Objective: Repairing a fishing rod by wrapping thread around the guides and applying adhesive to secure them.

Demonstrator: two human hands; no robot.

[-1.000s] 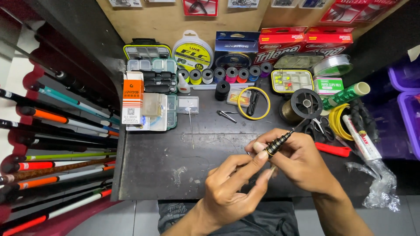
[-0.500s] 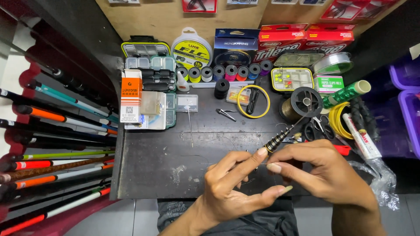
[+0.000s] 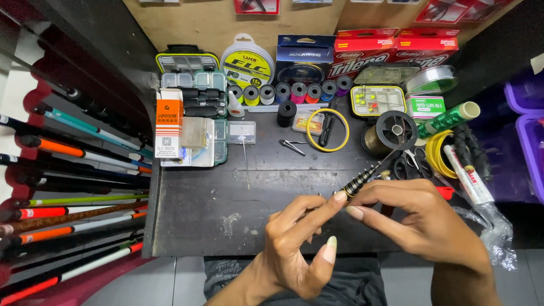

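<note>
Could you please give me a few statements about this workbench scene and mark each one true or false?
1. Both hands meet at a slim black tool with pale bands. True.
2. The yellow ring lies on the dark table. True.
3. The fishing rods lie to the right of the table. False: they lie to its left.
4. The row of small thread spools sits at the table's near edge. False: it sits at the far side, by the boxes.
5. The left hand rests flat on the table. False: its fingertips touch the tool.

Left hand (image 3: 294, 249) and right hand (image 3: 422, 218) pinching ribbed black tool (image 3: 362, 178), above dark workbench (image 3: 226, 209)
</note>
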